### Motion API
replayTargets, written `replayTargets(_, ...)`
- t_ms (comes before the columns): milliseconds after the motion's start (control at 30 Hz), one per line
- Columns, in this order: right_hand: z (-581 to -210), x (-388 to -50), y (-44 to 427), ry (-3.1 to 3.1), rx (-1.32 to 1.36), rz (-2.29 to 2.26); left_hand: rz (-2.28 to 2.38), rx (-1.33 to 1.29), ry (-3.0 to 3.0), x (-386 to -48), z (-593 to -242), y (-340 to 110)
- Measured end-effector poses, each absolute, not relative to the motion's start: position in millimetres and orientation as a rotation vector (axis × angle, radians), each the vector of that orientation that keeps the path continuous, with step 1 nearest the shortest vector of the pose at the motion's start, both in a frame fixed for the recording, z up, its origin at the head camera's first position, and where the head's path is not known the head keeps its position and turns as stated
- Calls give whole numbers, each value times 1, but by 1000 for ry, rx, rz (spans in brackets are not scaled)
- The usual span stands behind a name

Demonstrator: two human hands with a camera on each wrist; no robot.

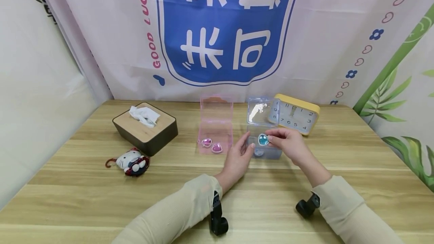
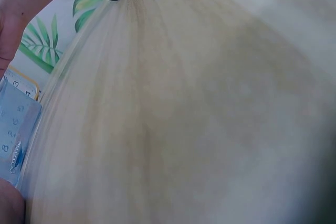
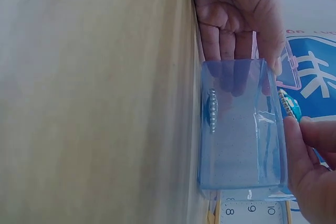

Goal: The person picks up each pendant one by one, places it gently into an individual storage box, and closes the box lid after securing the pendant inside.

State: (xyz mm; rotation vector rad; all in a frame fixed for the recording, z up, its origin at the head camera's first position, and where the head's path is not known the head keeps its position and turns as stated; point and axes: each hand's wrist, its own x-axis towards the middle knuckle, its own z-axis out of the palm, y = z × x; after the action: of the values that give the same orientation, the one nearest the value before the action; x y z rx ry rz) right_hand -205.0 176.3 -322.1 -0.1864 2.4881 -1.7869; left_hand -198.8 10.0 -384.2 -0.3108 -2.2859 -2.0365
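My right hand (image 1: 293, 146) pinches a turquoise heart-shaped gem with a beaded rim (image 1: 263, 139) between thumb and fingertips. It is held above the clear blue box (image 3: 241, 145), whose lid (image 1: 259, 111) stands raised at the back. Inside that box, low down, lies another beaded gem (image 3: 212, 111); its front is hard to make out. My left hand (image 1: 237, 161) touches the box's left side with its fingers extended, its thumb near the upper edge. To the left, a clear pink box (image 1: 217, 129) stands with its lid up, holding two pink beaded gems (image 1: 217, 148).
Behind the blue box on the right is a yellow-framed clock (image 1: 295, 114). On the left stand a tissue box (image 1: 145, 123) with a wooden top and a white cat-figure keychain (image 1: 132, 162). A printed cloth (image 1: 129, 48) hangs along the table's back edge.
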Motion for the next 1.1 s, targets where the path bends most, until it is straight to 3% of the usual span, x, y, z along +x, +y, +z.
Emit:
replayTargets(833, -324, -214, 176, 2775, -304, -1298, -2041, -314, -2274, -199, -383, 10)
replayTargets(1100, -323, -214, 176, 2725, -263, -1364, -2045, -309, -2271, -199, -384, 11)
